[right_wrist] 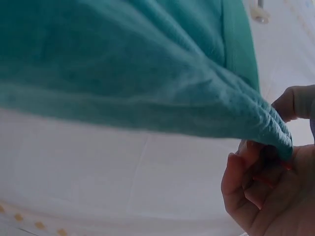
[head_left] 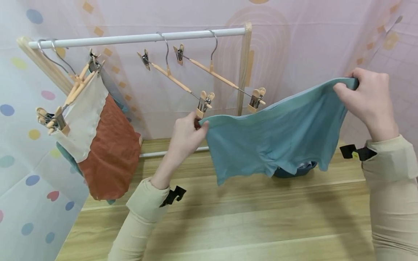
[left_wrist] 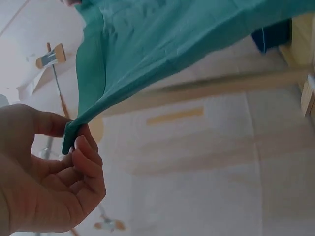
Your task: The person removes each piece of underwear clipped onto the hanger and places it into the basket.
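A pair of teal boxer briefs [head_left: 271,134] is stretched out by its waistband between both hands, the legs hanging down. My left hand [head_left: 187,132] pinches one waistband corner between thumb and fingers, just below a clip of a hanger [head_left: 176,81]. At the other end my right hand [head_left: 370,96] pinches the opposite corner, held higher, so the waistband slopes up to the right. In the left wrist view the left hand [left_wrist: 54,172] has the cloth's corner between thumb and forefinger. The right wrist view shows the right hand [right_wrist: 275,182] gripping bunched fabric.
Another bare clip hanger [head_left: 213,74] hangs from the rack's white rod [head_left: 137,38]. At left, a white and rust-red garment [head_left: 109,148] is clipped to a hanger, with teal cloth behind it. A dark blue container [head_left: 295,171] on the wooden table [head_left: 248,217] is partly hidden by the briefs.
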Demonstrator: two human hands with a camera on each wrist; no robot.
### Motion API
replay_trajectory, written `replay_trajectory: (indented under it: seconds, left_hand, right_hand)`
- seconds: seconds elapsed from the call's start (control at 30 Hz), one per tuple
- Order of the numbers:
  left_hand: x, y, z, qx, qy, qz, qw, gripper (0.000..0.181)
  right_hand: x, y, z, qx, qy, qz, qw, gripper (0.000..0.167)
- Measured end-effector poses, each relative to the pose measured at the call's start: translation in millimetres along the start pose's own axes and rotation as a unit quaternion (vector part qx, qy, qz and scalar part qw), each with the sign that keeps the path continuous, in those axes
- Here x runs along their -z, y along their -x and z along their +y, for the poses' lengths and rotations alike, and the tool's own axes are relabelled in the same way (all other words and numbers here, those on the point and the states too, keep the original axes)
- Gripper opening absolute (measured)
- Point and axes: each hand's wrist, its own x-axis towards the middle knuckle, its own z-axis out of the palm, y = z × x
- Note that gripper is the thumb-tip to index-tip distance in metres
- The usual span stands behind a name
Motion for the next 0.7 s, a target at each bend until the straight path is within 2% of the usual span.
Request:
replay_trajectory:
  seconds: [0.13, 0.23, 0.43, 0.6, 0.7]
  left_hand:
    - [-19.2, -11.3, 4.4, 0.027, 0.075, -0.011, 0.9968, 0.014]
    - [-30.7, -19.1, 10.9, 0.044, 0.103, -0.022, 0.9934, 0.017]
    - [-51.9, -36.3, 29.4, 0.101, 0.164, -0.058, 0.9795, 0.024]
    - [-74.1, -48.9, 43.1, 0.103, 0.194, -0.056, 0.974, 0.026]
    - [-89.2, -56.3, 52.6, 0.104, 0.23, -0.058, 0.9658, 0.022]
  right_hand:
    - [0.3, -13.3, -0.4, -0.036, 0.008, -0.005, 0.9993, 0.027]
    - [0.3, -23.2, -1.0, -0.056, -0.003, -0.009, 0.9984, 0.022]
    - [0.7, -42.6, -3.1, -0.085, -0.039, -0.017, 0.9955, 0.022]
    - [-3.9, -53.6, -5.4, -0.096, -0.061, -0.018, 0.9934, 0.02]
    - [-7.2, -59.7, -5.9, -0.1, -0.066, -0.018, 0.9926, 0.019]
